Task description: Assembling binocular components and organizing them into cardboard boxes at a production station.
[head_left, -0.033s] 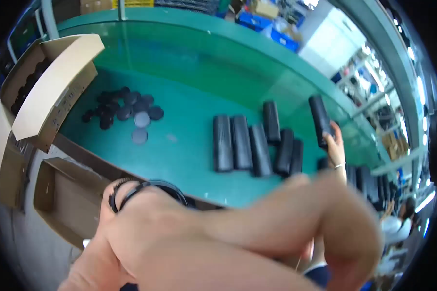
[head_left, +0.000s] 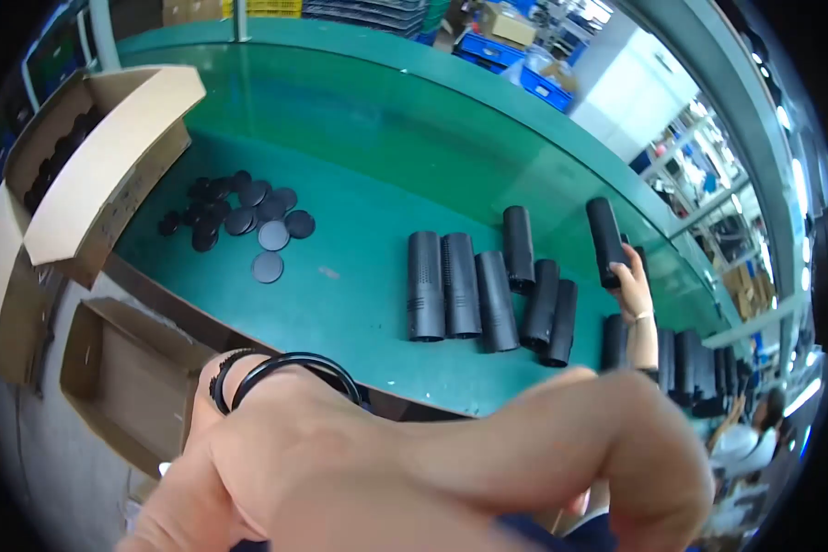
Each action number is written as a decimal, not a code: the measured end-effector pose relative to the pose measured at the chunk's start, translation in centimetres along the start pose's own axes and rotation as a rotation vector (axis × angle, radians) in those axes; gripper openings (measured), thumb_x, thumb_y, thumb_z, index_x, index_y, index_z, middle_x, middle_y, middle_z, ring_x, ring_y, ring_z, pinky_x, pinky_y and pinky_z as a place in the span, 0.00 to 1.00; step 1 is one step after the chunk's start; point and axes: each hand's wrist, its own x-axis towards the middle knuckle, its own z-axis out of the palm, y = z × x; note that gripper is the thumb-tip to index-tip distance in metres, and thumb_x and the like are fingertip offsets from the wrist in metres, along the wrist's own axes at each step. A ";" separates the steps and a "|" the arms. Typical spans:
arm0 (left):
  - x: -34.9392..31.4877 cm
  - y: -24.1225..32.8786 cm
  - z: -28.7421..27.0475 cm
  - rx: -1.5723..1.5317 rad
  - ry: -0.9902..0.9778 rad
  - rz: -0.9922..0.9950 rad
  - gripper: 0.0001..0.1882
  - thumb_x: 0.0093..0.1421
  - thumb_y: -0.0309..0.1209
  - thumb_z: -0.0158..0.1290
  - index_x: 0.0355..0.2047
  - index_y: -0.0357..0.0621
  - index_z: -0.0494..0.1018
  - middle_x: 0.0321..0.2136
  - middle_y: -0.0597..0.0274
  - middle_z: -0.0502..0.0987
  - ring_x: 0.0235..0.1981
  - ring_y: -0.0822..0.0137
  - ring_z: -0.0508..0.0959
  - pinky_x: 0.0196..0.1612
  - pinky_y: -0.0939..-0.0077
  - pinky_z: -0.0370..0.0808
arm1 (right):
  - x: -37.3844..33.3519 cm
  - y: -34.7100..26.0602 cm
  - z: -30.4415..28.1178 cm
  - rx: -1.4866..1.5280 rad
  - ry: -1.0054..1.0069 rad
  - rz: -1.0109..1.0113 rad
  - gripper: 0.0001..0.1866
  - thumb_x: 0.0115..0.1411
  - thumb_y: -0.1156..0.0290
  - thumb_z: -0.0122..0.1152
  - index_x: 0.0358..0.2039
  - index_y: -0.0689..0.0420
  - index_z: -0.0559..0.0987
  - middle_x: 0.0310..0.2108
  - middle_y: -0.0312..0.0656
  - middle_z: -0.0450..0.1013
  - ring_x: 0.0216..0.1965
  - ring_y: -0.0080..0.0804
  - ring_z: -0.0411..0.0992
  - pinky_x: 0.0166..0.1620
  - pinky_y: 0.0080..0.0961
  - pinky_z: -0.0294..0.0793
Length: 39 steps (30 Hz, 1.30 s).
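Very close and partly blurred, my left hand (head_left: 331, 442) fills the lower part of the view. Its fingers bend over to the right and their tips are out of sight, so its grip does not show. A dark bracelet (head_left: 296, 358) and a beaded band circle the wrist. My right hand cannot be seen. Beyond, several black ribbed tubes (head_left: 425, 290) lie on the green table (head_left: 350, 304). Black round discs (head_left: 240, 221) form a loose heap farther left. At the right, another person's hand (head_left: 631, 293) is closed around a black tube (head_left: 605, 241).
An open carton (head_left: 110, 166) holding dark discs stands at the far left. Below it sits another open cardboard box (head_left: 138, 322), beside the table's edge. A raised green panel (head_left: 340, 120) runs along the back. More black tubes (head_left: 685, 354) stand farther right, near a person in white (head_left: 750, 446).
The view has tipped slightly, so the table and its things appear a little lower. It is sharper now. My left hand stays bent in nearly the same place.
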 end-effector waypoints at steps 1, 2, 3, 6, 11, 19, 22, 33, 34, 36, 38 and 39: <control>-0.5 0.5 0.7 0.022 0.052 -0.010 0.16 0.66 0.51 0.42 0.45 0.62 0.73 0.45 0.62 0.68 0.49 0.61 0.64 0.50 0.62 0.63 | 3.6 1.9 1.2 -0.150 -0.006 0.027 0.35 0.54 0.70 0.59 0.61 0.56 0.56 0.39 0.44 0.71 0.37 0.30 0.73 0.39 0.24 0.72; -0.6 0.3 0.2 -0.022 0.042 0.005 0.17 0.66 0.51 0.42 0.44 0.61 0.74 0.46 0.64 0.68 0.49 0.62 0.64 0.49 0.62 0.63 | 5.7 3.0 -0.6 -0.330 0.074 0.044 0.36 0.53 0.69 0.60 0.60 0.57 0.55 0.41 0.46 0.71 0.39 0.37 0.74 0.42 0.29 0.73; -0.5 0.5 -0.1 -0.023 0.025 0.016 0.17 0.66 0.51 0.42 0.44 0.60 0.75 0.47 0.65 0.68 0.49 0.63 0.64 0.49 0.62 0.63 | 9.0 5.8 -2.0 -0.601 0.134 -0.171 0.37 0.51 0.67 0.61 0.60 0.55 0.55 0.43 0.50 0.72 0.41 0.45 0.74 0.44 0.34 0.73; -0.4 1.2 -0.5 0.017 0.010 0.010 0.18 0.67 0.49 0.42 0.42 0.57 0.78 0.50 0.68 0.69 0.50 0.65 0.65 0.48 0.62 0.61 | 15.1 10.7 0.0 -0.846 0.078 -0.171 0.38 0.48 0.65 0.65 0.57 0.50 0.57 0.47 0.61 0.70 0.47 0.60 0.71 0.50 0.44 0.70; -0.1 1.5 -3.6 0.178 -0.493 0.039 0.19 0.68 0.47 0.39 0.42 0.58 0.79 0.44 0.69 0.75 0.45 0.64 0.70 0.44 0.62 0.61 | 15.6 11.6 4.5 -1.322 0.197 -0.057 0.29 0.53 0.56 0.64 0.54 0.46 0.66 0.54 0.50 0.66 0.58 0.50 0.61 0.55 0.49 0.63; -1.3 -10.1 -10.4 0.306 -0.006 -0.397 0.16 0.61 0.36 0.53 0.39 0.33 0.75 0.38 0.52 0.76 0.42 0.59 0.74 0.43 0.68 0.72 | 9.3 4.2 15.4 -0.843 -0.162 -0.109 0.49 0.45 0.44 0.66 0.59 0.68 0.61 0.51 0.63 0.69 0.53 0.52 0.69 0.56 0.35 0.67; -0.9 -16.2 -13.2 0.356 0.626 -0.595 0.30 0.55 0.38 0.61 0.53 0.33 0.67 0.45 0.54 0.73 0.47 0.64 0.72 0.50 0.71 0.69 | 5.6 -1.5 15.1 -0.364 -0.257 -0.320 0.41 0.42 0.65 0.72 0.57 0.64 0.66 0.50 0.56 0.71 0.51 0.43 0.72 0.51 0.34 0.72; -0.1 -21.2 -11.2 0.957 0.124 -0.071 0.39 0.51 0.36 0.63 0.60 0.43 0.57 0.61 0.51 0.57 0.67 0.50 0.50 0.67 0.54 0.46 | -8.7 -5.5 13.9 0.242 -0.487 -0.614 0.22 0.56 0.73 0.58 0.53 0.63 0.75 0.59 0.48 0.63 0.62 0.38 0.59 0.63 0.32 0.55; -0.1 -21.2 -10.8 0.959 0.122 -0.035 0.38 0.51 0.35 0.62 0.60 0.44 0.57 0.61 0.51 0.58 0.67 0.49 0.50 0.67 0.53 0.46 | -9.3 -5.4 14.3 0.148 -0.423 -0.634 0.20 0.57 0.73 0.57 0.52 0.60 0.76 0.57 0.47 0.64 0.61 0.38 0.60 0.62 0.33 0.58; 0.2 -21.2 -10.9 0.986 0.107 -0.014 0.37 0.52 0.34 0.61 0.60 0.43 0.57 0.60 0.51 0.59 0.67 0.49 0.50 0.67 0.53 0.46 | -9.9 -5.1 14.7 0.200 -0.381 -0.654 0.19 0.59 0.73 0.56 0.51 0.60 0.77 0.56 0.47 0.65 0.60 0.38 0.61 0.61 0.32 0.60; 0.3 -21.0 -10.7 1.015 0.095 0.008 0.36 0.52 0.33 0.60 0.59 0.43 0.57 0.59 0.51 0.60 0.66 0.49 0.51 0.67 0.53 0.47 | -9.9 -4.6 14.7 0.203 -0.359 -0.695 0.18 0.59 0.72 0.57 0.50 0.59 0.78 0.57 0.46 0.64 0.59 0.37 0.62 0.60 0.32 0.60; 0.2 -20.9 -10.5 1.002 0.119 -0.007 0.36 0.52 0.34 0.60 0.59 0.42 0.58 0.58 0.51 0.61 0.66 0.51 0.53 0.67 0.55 0.48 | -9.7 -4.6 14.3 0.131 -0.387 -0.707 0.22 0.58 0.64 0.61 0.52 0.58 0.77 0.59 0.47 0.61 0.62 0.40 0.59 0.62 0.35 0.58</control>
